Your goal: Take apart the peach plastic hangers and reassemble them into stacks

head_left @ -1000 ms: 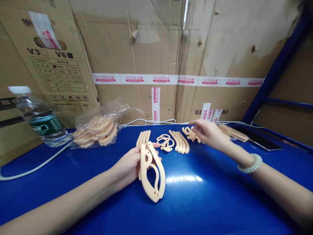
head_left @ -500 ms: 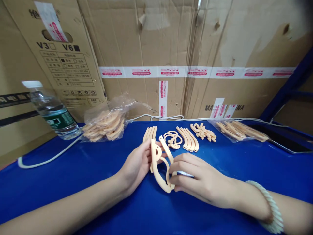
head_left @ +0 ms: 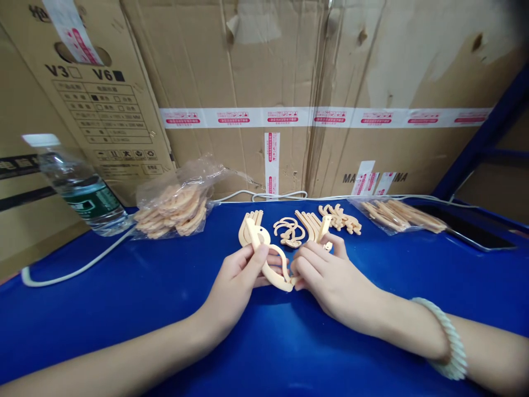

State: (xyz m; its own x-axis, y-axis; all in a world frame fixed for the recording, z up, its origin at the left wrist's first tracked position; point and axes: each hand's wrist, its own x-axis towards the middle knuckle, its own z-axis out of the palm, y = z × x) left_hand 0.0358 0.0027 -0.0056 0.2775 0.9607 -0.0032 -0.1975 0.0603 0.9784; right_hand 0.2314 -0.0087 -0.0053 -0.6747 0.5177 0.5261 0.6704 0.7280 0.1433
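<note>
Both hands meet over the blue tabletop [head_left: 165,270], closed on one pale jointed piece [head_left: 286,286]. The left hand [head_left: 231,275], at the piece's 9 o'clock, pinches a long curved arm [head_left: 273,275] between thumb and fingers, other fingers extended behind it. The right hand [head_left: 334,281], towards 4 o'clock, has its fingers curled in tightly by the low joint; a straight end [head_left: 324,225] rises past its knuckles towards 1 o'clock. A small holed bit [head_left: 328,246] shows beside those fingers, though whether it is gripped separately cannot be told.

Judging by its look, the piece is partly put together: the arm, a thinner inner curve [head_left: 280,255] and a rounded part with a hole [head_left: 263,235] seem linked, while the right side's joins are hidden.

Plenty seems left over. From the held piece, loose loops [head_left: 289,226] lie at 12 o'clock, one row of strips [head_left: 257,215] at 11, another row [head_left: 305,219] at 1, and small branching parts [head_left: 339,218] between 1 and 2. Bagged curved parts [head_left: 173,212] sit at 10 o'clock, bagged slender ones [head_left: 392,214] at 2, all apparently unassembled
</note>
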